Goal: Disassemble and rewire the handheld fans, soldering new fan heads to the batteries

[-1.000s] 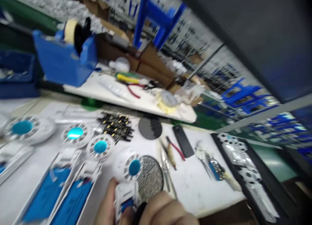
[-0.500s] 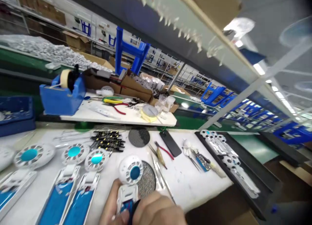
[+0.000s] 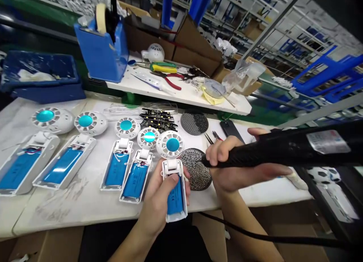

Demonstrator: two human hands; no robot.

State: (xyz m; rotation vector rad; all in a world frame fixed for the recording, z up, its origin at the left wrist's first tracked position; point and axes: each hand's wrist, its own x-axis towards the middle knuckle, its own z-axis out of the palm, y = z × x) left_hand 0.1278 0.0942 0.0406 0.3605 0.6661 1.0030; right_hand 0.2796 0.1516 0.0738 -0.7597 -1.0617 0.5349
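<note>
My left hand [image 3: 160, 200] is closed around the white handle of an opened handheld fan [image 3: 173, 179], whose blue battery faces up and whose round head with a teal centre points away from me. My right hand [image 3: 238, 167] grips a long black corded power tool [image 3: 286, 148], held level with its tip just above a round black tray of small screws [image 3: 197, 172]. Several more opened fans [image 3: 121, 162] lie in a row to the left on the white table [image 3: 85, 201].
A second round screw tray [image 3: 194, 122], black circuit strips [image 3: 159, 119] and a dark phone [image 3: 231, 129] lie further back. A raised white shelf [image 3: 181, 95] carries a blue tape dispenser [image 3: 103, 46], pliers and cardboard boxes. A black tray of parts [image 3: 334, 194] stands right; a blue bin [image 3: 39, 75] left.
The view swung down to the table. My right hand came up from beside the fan holding the black tool. The fan now lies in line with the row, my left hand on it.
</note>
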